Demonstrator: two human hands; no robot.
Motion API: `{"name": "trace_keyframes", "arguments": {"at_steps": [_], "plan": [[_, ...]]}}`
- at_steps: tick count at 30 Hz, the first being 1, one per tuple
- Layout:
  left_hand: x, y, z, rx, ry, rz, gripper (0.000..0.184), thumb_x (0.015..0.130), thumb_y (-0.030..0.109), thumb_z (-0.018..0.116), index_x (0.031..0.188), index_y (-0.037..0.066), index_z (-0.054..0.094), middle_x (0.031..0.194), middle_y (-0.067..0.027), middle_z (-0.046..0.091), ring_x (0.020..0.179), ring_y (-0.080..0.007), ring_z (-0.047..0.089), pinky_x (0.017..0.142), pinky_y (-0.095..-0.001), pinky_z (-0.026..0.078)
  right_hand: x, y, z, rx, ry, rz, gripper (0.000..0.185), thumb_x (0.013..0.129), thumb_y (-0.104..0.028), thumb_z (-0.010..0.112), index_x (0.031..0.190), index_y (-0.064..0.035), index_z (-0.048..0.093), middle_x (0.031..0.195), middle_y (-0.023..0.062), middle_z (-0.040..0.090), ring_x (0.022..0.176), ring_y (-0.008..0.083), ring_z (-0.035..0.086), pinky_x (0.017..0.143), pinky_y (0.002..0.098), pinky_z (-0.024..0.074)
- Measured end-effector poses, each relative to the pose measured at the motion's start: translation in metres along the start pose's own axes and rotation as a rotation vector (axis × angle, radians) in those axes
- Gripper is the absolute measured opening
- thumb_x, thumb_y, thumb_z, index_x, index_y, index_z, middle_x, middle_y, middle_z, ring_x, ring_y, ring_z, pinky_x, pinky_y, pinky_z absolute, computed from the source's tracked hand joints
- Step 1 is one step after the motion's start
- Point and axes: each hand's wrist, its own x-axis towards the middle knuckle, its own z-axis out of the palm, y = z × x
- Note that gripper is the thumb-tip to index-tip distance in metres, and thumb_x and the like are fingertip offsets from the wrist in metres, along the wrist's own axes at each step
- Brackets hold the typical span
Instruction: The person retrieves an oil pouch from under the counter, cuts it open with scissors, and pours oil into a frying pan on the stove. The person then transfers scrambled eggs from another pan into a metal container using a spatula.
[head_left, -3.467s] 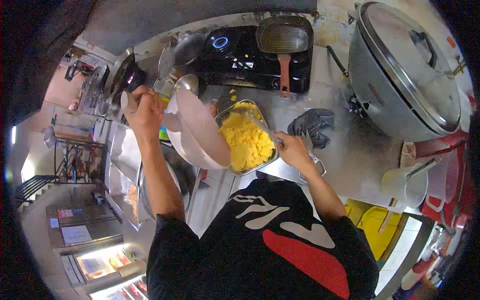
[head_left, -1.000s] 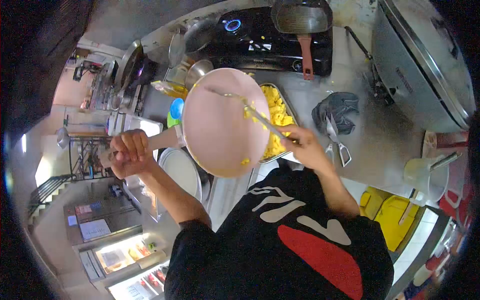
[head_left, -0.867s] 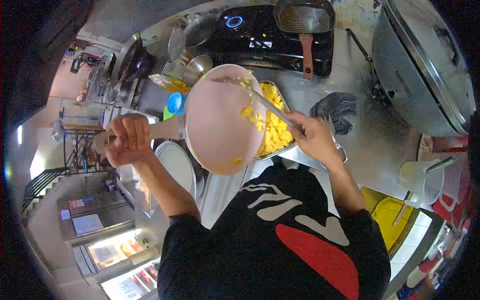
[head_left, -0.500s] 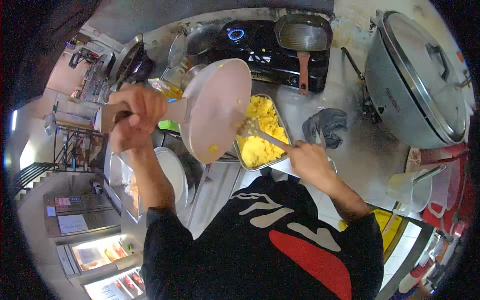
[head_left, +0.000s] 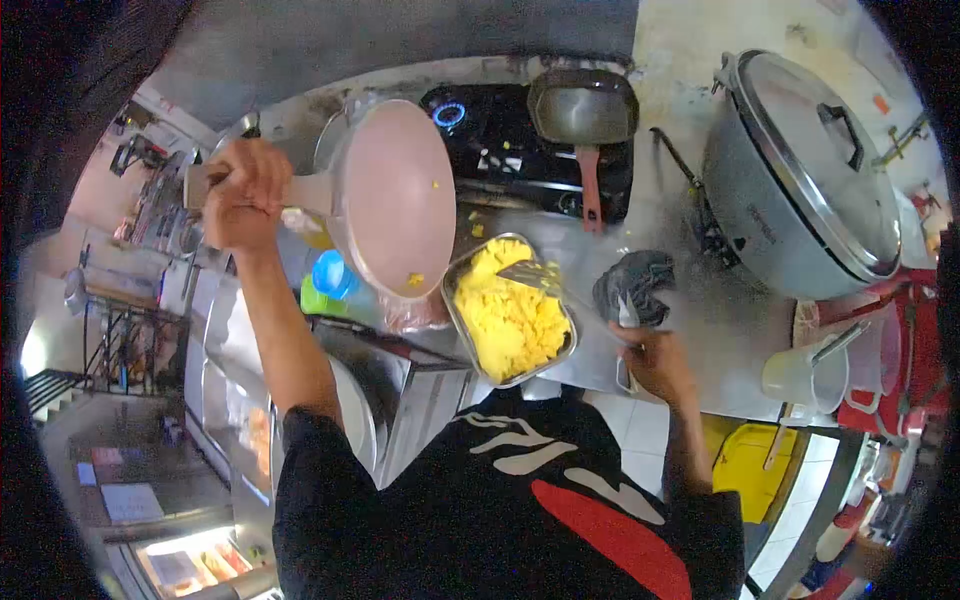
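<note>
My left hand is wrapped round the handle of a pale pink pan. The pan is tilted on its side in the air, its inner face showing with small yellow bits stuck on it. My right hand is closed on the handle of a slotted metal spatula. The spatula's head is over a metal tray on the counter. Scrambled egg fills the tray. A dark cloth lies just beyond my right hand.
A black stove has one lit burner and a square pan. At the right are a large lidded pot and a whitish jug. A blue cup stands left of the tray, and a yellow bin is below the counter.
The pink pan has moved up and left, away from the tray, with my left hand on its handle. My right hand and the spatula have shifted right, off the pan's surface to above the egg.
</note>
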Motion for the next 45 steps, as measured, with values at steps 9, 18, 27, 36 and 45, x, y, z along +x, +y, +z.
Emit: {"name": "trace_keyframes", "arguments": {"at_steps": [9, 18, 27, 36, 45], "plan": [[0.047, -0.124, -0.167, -0.342, 0.914, 0.365, 0.022, 0.07, 0.021, 0.052, 0.055, 0.012, 0.04, 0.048, -0.0022, 0.036, 0.039, -0.014, 0.033, 0.04, -0.0281, 0.028, -0.023, -0.044, 0.056, -0.098, 0.088, 0.392, 0.023, 0.079, -0.01, 0.064, 0.102, -0.0063, 0.065, 0.089, 0.018, 0.064, 0.077, 0.0152, 0.061, 0.062, 0.0307, 0.0485], [0.121, -0.306, -0.22, -0.572, 1.305, 0.38, 0.023, 0.067, 0.007, 0.052, 0.058, 0.012, 0.032, 0.053, -0.0005, 0.032, 0.043, -0.0118, 0.029, 0.044, -0.0288, 0.028, -0.043, -0.08, 0.097, 0.136, 0.232, 0.644, 0.027, 0.079, 0.0, 0.062, 0.106, -0.0011, 0.063, 0.099, 0.0084, 0.066, 0.079, 0.0102, 0.058, 0.07, 0.0259, 0.0509], [0.034, -0.361, -0.189, -0.548, 1.221, 0.443, 0.02, 0.071, 0.021, 0.054, 0.06, 0.014, 0.039, 0.055, -0.0005, 0.038, 0.05, -0.0145, 0.037, 0.055, -0.0321, 0.037, -0.003, -0.097, 0.085, 0.029, 0.271, 0.58, 0.031, 0.074, -0.005, 0.068, 0.105, -0.0045, 0.065, 0.09, 0.0137, 0.067, 0.073, 0.0129, 0.061, 0.066, 0.0273, 0.0483], [-0.098, -0.362, -0.134, -0.333, 1.111, 0.083, 0.031, 0.088, 0.027, 0.041, 0.098, 0.001, 0.055, 0.111, -0.0199, 0.056, 0.107, -0.0307, 0.053, 0.087, -0.0476, 0.044, 0.021, -0.099, 0.085, 0.075, 0.175, 0.7, 0.032, 0.076, -0.001, 0.064, 0.108, -0.0041, 0.063, 0.096, 0.0101, 0.067, 0.076, 0.009, 0.057, 0.067, 0.0256, 0.048], [-0.179, -0.369, -0.1, -0.124, 0.744, -0.982, 0.039, 0.085, 0.038, 0.06, 0.1, 0.002, 0.054, 0.078, -0.0058, 0.059, 0.06, -0.0151, 0.058, 0.05, -0.0262, 0.048, 0.017, -0.096, 0.088, 0.081, 0.162, 0.63, 0.036, 0.075, -0.001, 0.065, 0.11, -0.0037, 0.061, 0.096, 0.0138, 0.066, 0.079, 0.01, 0.057, 0.07, 0.0259, 0.0468]]}}
